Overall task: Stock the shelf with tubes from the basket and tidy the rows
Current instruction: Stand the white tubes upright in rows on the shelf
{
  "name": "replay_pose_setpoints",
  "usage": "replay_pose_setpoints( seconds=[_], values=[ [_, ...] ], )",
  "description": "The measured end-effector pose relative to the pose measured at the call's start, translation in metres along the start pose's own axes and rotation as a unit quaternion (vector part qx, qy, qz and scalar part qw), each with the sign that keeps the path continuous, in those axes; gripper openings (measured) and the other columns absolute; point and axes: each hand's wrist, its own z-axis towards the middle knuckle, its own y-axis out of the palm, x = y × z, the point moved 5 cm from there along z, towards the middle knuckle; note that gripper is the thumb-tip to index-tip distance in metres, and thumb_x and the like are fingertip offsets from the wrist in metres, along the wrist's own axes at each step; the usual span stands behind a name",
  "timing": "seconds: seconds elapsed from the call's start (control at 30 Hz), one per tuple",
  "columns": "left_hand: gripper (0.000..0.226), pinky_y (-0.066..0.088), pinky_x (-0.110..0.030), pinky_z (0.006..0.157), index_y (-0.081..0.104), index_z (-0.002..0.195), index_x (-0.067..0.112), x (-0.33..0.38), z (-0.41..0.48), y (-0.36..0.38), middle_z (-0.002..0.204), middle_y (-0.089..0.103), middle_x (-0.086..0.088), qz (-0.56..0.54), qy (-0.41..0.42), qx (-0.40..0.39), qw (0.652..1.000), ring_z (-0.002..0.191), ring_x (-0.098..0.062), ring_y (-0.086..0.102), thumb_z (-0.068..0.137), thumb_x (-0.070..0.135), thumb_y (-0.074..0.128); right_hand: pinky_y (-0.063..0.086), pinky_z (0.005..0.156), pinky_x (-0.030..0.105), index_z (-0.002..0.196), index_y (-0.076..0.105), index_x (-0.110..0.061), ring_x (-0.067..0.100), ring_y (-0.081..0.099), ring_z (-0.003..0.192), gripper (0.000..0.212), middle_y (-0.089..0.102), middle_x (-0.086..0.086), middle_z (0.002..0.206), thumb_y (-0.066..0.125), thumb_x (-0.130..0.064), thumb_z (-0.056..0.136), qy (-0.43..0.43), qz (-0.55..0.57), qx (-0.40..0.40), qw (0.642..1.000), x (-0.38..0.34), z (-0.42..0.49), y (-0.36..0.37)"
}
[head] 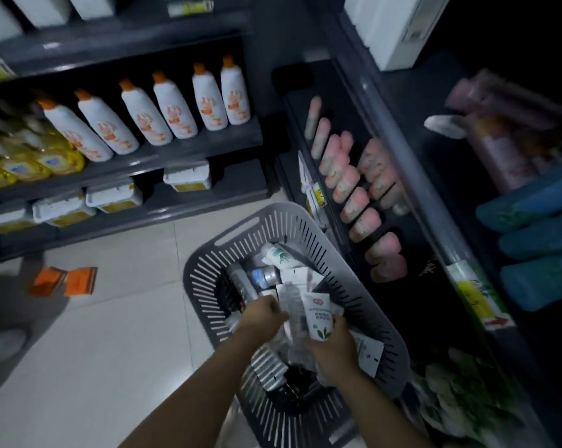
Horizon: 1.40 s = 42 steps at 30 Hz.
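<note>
A grey slotted basket [266, 227] stands on the floor, holding several white and silver tubes. Both my hands are inside it. My right hand [333, 347] grips a white tube with a green leaf print [318, 315], its flat end pointing up. My left hand [262, 316] is curled around a silvery tube [294, 310] just beside it. Another white tube with green print [279, 257] lies at the basket's far end. To the right, a dark shelf [418, 286] holds two rows of pink tubes [354, 185].
White bottles with orange caps [176, 108] and yellow bottles [24, 156] fill the shelf ahead, white tubs [115, 195] below. Two orange packets [63, 281] lie on the tiled floor. Teal packs [538, 244] and pink packs [505, 147] sit on the upper right shelf.
</note>
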Motion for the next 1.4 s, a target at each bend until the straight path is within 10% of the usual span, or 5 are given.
replay_pose_setpoints(
  seconds=[0.2, 0.4, 0.63, 0.8, 1.4],
  values=[
    [0.091, 0.041, -0.035, 0.101, 0.015, 0.147, -0.003, -0.007, 0.001, 0.026, 0.147, 0.038, -0.018, 0.006, -0.021, -0.031, 0.999, 0.133, -0.031, 0.041, 0.087, 0.044, 0.064, 0.044, 0.047, 0.020, 0.119, 0.041, -0.011, 0.013, 0.053, 0.065, 0.055, 0.051, -0.004, 0.078, 0.074, -0.004, 0.075, 0.006, 0.058, 0.067, 0.996, 0.004, -0.015, 0.005],
    [0.051, 0.047, -0.022, 0.092, 0.024, 0.147, 0.001, -0.020, 0.018, 0.045, 0.144, 0.044, -0.018, -0.030, -0.002, 0.032, 0.999, 0.131, -0.032, 0.044, 0.103, 0.020, 0.042, 0.046, 0.056, 0.026, 0.128, 0.041, -0.015, 0.019, 0.057, 0.071, 0.063, 0.056, 0.000, 0.085, 0.072, -0.009, 0.074, 0.014, 0.054, 0.101, 0.993, 0.028, -0.017, 0.006],
    [0.119, 0.049, -0.037, 0.092, -0.015, 0.150, 0.006, -0.021, 0.029, 0.040, 0.135, 0.051, -0.019, -0.034, -0.053, 0.059, 0.996, 0.121, -0.034, 0.054, 0.078, 0.029, 0.078, 0.041, 0.050, 0.022, 0.117, 0.044, -0.013, 0.016, 0.056, 0.070, 0.050, 0.058, 0.003, 0.089, 0.071, -0.009, 0.074, 0.003, 0.051, 0.103, 0.993, 0.030, -0.017, 0.006],
    [0.069, 0.059, -0.044, 0.068, 0.043, 0.123, -0.002, -0.013, 0.015, 0.038, 0.110, 0.064, -0.022, -0.276, -0.076, -0.067, 0.956, 0.087, -0.032, 0.065, 0.071, 0.018, 0.083, 0.040, 0.050, 0.023, 0.107, 0.042, -0.019, 0.012, 0.056, 0.072, 0.043, 0.055, -0.006, 0.084, 0.073, -0.019, 0.076, -0.067, 0.042, 0.123, 0.989, 0.003, -0.034, -0.007],
    [0.049, 0.049, -0.031, 0.066, 0.046, 0.106, 0.015, 0.195, -0.358, -0.155, 0.084, 0.061, 0.002, -0.224, 0.580, 0.012, 0.783, 0.070, -0.013, 0.057, 0.072, 0.006, 0.080, 0.051, 0.074, 0.042, 0.109, 0.039, -0.012, 0.036, 0.063, 0.091, 0.045, 0.067, 0.013, 0.102, 0.066, -0.034, 0.082, -0.238, 0.079, 0.537, 0.805, -0.103, -0.379, -0.196]
  ],
)
